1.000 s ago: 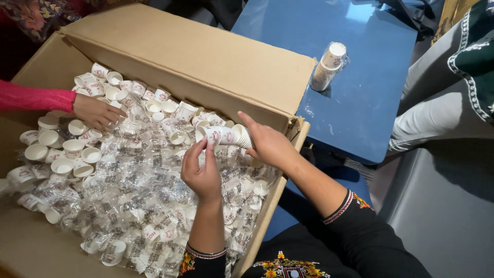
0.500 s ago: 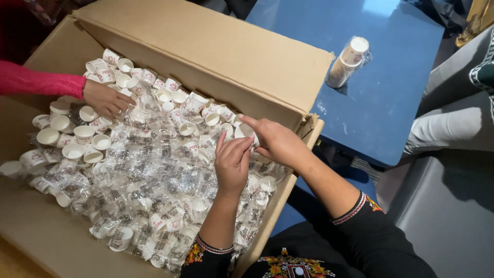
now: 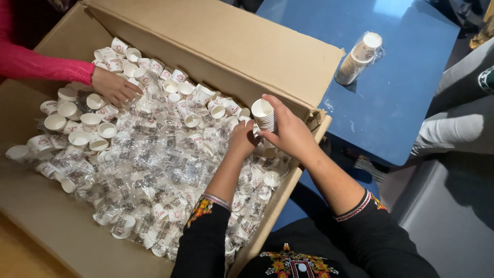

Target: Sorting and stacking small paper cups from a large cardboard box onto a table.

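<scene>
Blue table (image 3: 391, 103) behind open cardboard box (image 3: 216, 46) | right hand (image 3: 290, 131) closed around short cup stack (image 3: 264, 115), above box corner | left hand (image 3: 243, 140) among wrapped sleeves, grip hidden | risk: top cups tipping off (loose nesting)

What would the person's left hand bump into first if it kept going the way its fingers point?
Probably the cup stack in the right hand: the left hand points up and right at it, already close. Depth is hard to judge; behind stands the box wall.
</scene>
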